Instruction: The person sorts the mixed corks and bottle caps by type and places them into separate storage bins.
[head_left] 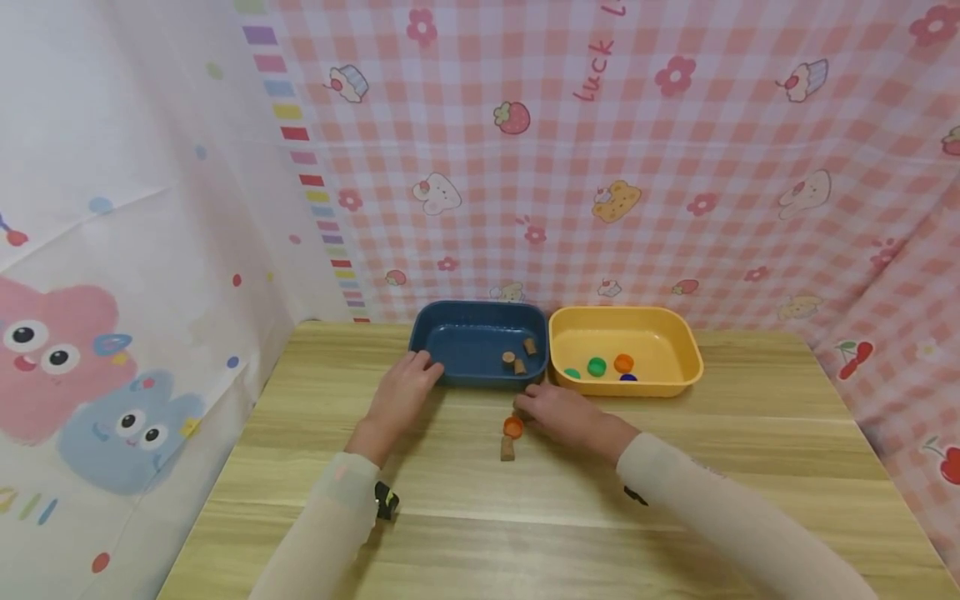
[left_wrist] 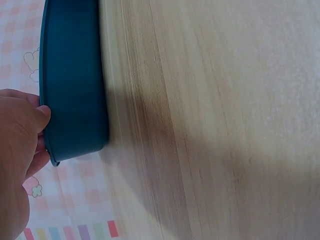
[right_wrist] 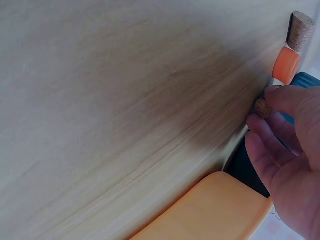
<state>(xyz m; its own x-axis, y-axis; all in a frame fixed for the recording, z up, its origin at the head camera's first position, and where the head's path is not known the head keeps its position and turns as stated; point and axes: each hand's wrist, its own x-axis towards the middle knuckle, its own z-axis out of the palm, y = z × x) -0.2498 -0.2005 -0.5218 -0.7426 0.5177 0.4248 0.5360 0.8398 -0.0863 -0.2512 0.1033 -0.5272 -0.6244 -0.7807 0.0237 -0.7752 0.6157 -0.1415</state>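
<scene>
My left hand grips the near left rim of a dark blue bin; in the left wrist view the thumb lies over the bin's edge. Just in front of the bins, my right hand pinches a small cork between thumb and fingers, low over the table. An orange bottle cap lies beside those fingers, with another cork touching it on the near side. Inside the blue bin are three corks at the right end.
A yellow bin stands right of the blue one, holding several caps, among them a green cap, an orange cap and a blue cap. Behind the wooden table hangs a pink checked cloth.
</scene>
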